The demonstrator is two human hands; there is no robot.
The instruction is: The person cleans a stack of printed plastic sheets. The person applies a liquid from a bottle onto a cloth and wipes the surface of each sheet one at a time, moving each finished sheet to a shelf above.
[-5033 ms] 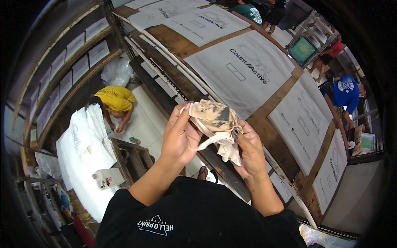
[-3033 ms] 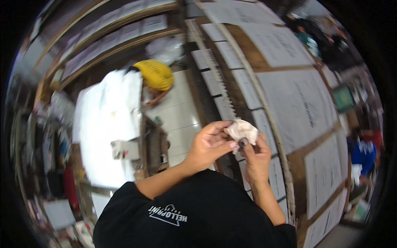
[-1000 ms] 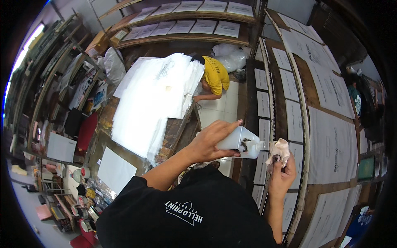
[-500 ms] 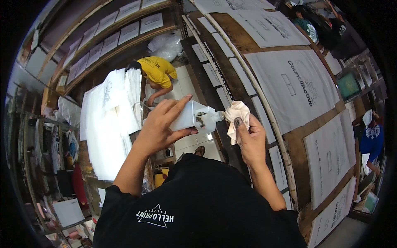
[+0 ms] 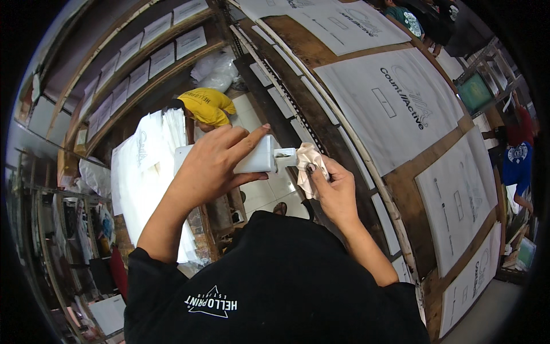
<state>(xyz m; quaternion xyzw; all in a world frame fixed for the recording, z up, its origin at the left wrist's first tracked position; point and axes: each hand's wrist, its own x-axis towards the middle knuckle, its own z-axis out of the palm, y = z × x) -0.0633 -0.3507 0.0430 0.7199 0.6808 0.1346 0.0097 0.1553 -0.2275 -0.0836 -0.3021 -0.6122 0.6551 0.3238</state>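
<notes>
A translucent white plastic bottle (image 5: 259, 156) lies on its side in the air, its body gripped by my left hand (image 5: 220, 157) with the forefinger stretched along the top. Its narrow neck (image 5: 285, 153) points right and meets a crumpled cream cloth (image 5: 309, 166). That cloth is bunched in my right hand (image 5: 335, 186), pinched under a thumb with a dark-stained tip. Whether the bottle's mouth is capped cannot be seen, since the cloth covers it.
On the left, a stack of white sheets (image 5: 143, 189) lies on a wooden table. A person in a yellow shirt (image 5: 206, 106) bends beyond my hands. Long boards with printed white sheets (image 5: 395, 109) run along the right. More people (image 5: 517, 157) work at the far right.
The bottle has turned in my left hand, showing a different side, and both hands have shifted slightly left. The cloth stays at its mouth. The person in yellow bends lower.
</notes>
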